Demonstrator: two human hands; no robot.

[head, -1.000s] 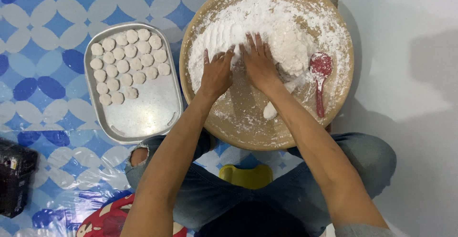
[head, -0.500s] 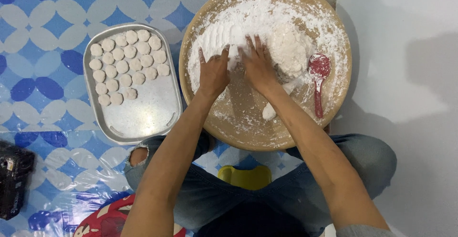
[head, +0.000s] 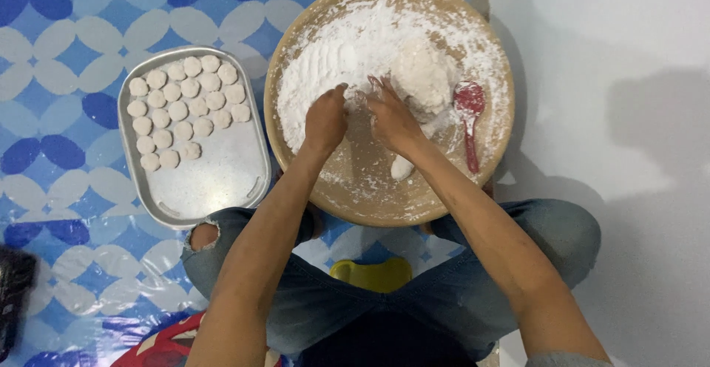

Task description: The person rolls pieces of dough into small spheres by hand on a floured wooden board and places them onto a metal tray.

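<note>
Both hands are down on the round wooden board in the upper middle of the frame, which is dusted all over with white flour. The left hand sits with fingers curled loosely, tips in the flour, nothing clamped in its grip as far as I can see. The right hand is just beside it, fingers spread and pressing against the big lump of white dough, so its grip is apart, not closed around anything. A small piece of dough lies on the bare wood just below the right wrist. A red spoon rests on the board's right side, near the lump. At left, on the blue patterned floor mat, there's a metal tray with rows of little round dough pieces filling its upper half.
</note>
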